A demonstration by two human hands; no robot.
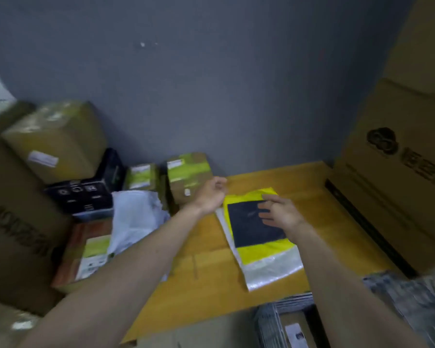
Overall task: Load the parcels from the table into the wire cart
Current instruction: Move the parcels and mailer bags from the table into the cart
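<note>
A flat yellow mailer bag (264, 249) with a black panel and a clear end lies on the wooden table (209, 280). My right hand (279, 213) rests on its far part, fingers spread over the black panel, not closed around it. My left hand (211, 193) hovers just left of the bag's far corner, fingers loosely curled, holding nothing. A small cardboard box with green tape (189, 175) stands right behind that hand. The wire cart (284, 322) shows at the bottom edge with a parcel inside.
Left of the table lie a white plastic bag (136, 219), a black box (86, 194), a small taped box (141, 177), a flat orange parcel (86, 257) and large cartons (55, 139). Big brown cartons (397, 172) wall the right side. A grey wall stands behind.
</note>
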